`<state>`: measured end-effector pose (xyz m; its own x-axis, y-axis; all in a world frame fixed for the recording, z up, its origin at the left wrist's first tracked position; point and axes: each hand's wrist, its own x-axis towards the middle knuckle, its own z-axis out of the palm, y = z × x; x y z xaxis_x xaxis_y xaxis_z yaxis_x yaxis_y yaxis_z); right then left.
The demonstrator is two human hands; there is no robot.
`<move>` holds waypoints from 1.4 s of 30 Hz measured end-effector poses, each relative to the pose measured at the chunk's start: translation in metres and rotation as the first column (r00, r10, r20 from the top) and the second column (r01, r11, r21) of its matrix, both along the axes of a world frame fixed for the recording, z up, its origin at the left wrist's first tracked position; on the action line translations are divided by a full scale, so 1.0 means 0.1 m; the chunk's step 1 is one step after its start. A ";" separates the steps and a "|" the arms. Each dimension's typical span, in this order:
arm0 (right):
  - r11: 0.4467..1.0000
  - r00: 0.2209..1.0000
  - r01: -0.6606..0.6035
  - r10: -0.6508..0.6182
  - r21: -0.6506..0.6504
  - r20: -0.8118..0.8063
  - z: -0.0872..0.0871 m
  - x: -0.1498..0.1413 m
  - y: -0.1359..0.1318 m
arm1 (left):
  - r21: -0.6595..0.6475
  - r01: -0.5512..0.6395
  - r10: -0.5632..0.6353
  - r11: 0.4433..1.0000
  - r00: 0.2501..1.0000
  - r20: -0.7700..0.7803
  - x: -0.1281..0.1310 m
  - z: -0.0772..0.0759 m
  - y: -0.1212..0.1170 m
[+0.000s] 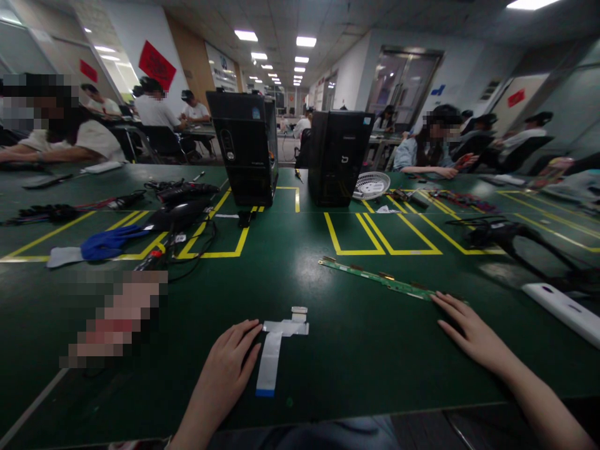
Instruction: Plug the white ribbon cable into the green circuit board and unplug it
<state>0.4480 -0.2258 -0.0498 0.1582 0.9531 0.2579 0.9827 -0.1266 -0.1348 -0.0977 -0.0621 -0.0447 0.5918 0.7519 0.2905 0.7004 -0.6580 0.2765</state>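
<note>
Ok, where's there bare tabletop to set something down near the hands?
Bare tabletop lies between the white flat cable and the right hand, nearer than the green circuit strip. Another bare patch runs from that cable toward the black computer cases. It's crowded on the left, around the blue glove and black cables.

Counts, referred to the green circuit board (398,287), n = 1. Bare hands: 2, the left hand (229,353) to the board's left, the right hand (475,331) at its right end. Flat ribbon cable (269,362): 1, left of and nearer than the board. Black computer towers (244,150) (340,156): 2, beyond it. Round white basket (385,185): 1, beyond it. Blue-and-grey glove (110,242): 1, well left of it. White slab (565,312): 1, right of it. Red wall papers (157,67): at least 3, far beyond it.
</note>
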 end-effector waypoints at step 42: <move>0.852 0.849 -0.521 0.523 0.043 -0.082 0.27 -2.09 1.52 | -0.025 0.159 -0.157 0.987 0.986 0.045 0.62 0.22 -0.14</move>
<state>0.2389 -0.0736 -0.0226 -0.3386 0.8969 0.2846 0.8875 0.4049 -0.2201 -0.0352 -0.0760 -0.0230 0.6913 0.6582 0.2980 0.5753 -0.7510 0.3242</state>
